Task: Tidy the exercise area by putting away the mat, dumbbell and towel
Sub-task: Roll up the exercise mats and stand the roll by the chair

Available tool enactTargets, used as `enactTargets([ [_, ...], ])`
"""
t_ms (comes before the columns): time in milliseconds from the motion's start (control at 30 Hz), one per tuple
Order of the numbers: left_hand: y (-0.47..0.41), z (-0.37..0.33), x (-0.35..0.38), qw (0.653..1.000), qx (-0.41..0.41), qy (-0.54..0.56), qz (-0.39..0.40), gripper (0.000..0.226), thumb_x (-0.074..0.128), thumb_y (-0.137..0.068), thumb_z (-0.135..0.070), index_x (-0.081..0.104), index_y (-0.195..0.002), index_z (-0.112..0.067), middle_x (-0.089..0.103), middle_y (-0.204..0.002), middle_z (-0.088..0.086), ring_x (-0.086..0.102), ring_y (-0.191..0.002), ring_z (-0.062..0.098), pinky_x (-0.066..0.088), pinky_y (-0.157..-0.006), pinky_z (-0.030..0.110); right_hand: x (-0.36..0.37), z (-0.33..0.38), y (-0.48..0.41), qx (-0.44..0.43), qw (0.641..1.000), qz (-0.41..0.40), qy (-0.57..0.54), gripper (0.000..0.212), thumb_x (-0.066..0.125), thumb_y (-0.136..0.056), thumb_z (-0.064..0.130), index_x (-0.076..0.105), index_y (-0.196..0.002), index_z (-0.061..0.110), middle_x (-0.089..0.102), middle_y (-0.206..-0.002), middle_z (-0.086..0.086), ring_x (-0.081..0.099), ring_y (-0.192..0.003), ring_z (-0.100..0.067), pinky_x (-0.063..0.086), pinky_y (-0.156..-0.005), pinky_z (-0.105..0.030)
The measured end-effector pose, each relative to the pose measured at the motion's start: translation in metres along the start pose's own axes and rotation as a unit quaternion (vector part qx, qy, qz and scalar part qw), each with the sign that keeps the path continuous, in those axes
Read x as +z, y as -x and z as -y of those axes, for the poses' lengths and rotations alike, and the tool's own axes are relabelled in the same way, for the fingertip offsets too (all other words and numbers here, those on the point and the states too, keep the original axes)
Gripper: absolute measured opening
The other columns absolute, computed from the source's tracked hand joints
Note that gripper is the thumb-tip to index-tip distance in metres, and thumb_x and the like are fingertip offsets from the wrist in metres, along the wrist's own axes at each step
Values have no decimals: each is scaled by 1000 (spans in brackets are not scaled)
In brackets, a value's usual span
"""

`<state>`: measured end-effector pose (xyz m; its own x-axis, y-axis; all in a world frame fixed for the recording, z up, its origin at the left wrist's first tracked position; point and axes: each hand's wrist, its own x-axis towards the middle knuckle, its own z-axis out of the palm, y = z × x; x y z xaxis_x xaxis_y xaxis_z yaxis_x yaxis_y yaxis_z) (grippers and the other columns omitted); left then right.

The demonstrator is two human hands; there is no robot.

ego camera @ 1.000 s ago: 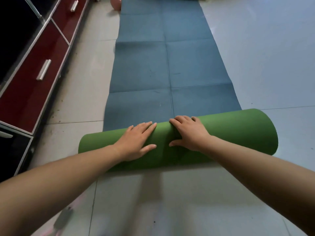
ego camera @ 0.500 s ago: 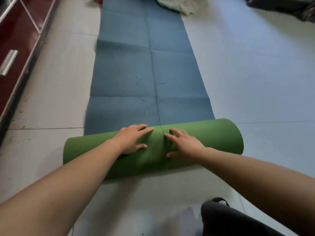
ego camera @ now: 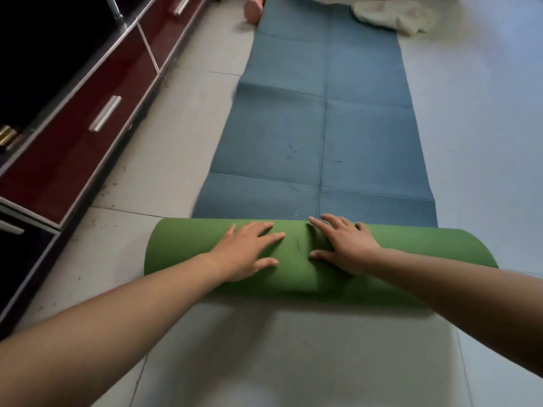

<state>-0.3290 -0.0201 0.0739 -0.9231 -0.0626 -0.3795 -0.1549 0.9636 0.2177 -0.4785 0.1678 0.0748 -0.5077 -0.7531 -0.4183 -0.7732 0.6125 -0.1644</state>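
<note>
Forward goes the roll (ego camera: 188, 248) again, less blue mat (ego camera: 323, 136) left ahead. Flat on it lie left hand (ego camera: 249, 251) and right hand (ego camera: 345, 245), fingers (ego camera: 271, 237) straight, each grip apart, pressing to keep it tight. Beyond, towel (ego camera: 390, 14) at one o'clock, pink dumbbell (ego camera: 253, 8) at eleven, untouched.

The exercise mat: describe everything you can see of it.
The two-sided foam-like exercise mat is blue on top with creased fold lines, green underneath. Its near end is rolled into a thick green cylinder lying crosswise on the pale tiled floor; the rest lies flat. The left hand and right hand press flat-fingered on the roll's middle. A crumpled white towel overlaps its far right corner.
</note>
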Motion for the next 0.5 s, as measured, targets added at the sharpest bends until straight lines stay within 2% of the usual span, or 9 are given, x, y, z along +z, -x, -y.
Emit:
enactTargets([
  [133, -12, -8, -7, 999, -3, 1, 47, 93, 56, -70, -73, 12, -146, -43, 11, -157, -6, 11, -143, 16, 18, -115, 48, 1, -4, -4, -46, 999, -7, -23, 80, 46, -81, 68, 14, -147, 35, 24, -150, 3, 24, -137, -20, 24, -108, -49],
  [233, -23, -21, -16, 996, -4, -22, 84, 107, 65, -63, -72, 6, -147, -39, 8, -157, -4, 9, -144, 17, 16, -117, 38, 7, -9, 1, -47, 996, -38, -60, 77, 48, -81, 67, 23, -145, 31, 29, -148, 3, 27, -136, -19, 22, -109, -48],
  [333, -26, -32, -27, 993, -10, -41, 107, 109, 69, -65, -65, 4, -148, -36, 7, -158, -1, 11, -144, 19, 15, -116, 32, 5, -11, 3, -50, 994, -50, -80, 74, 51, -79, 67, 33, -139, 28, 34, -144, 2, 30, -134, -19, 23, -108, -47],
  [500, -28, -37, -27, 990, -5, -61, 128, 110, 68, -69, -63, -2, -149, -33, 5, -158, 3, 10, -144, 21, 15, -115, 32, -3, -12, 8, -71, 993, -37, -88, 71, 56, -78, 63, 39, -136, 25, 38, -141, -1, 34, -130, -23, 27, -107, -45],
])
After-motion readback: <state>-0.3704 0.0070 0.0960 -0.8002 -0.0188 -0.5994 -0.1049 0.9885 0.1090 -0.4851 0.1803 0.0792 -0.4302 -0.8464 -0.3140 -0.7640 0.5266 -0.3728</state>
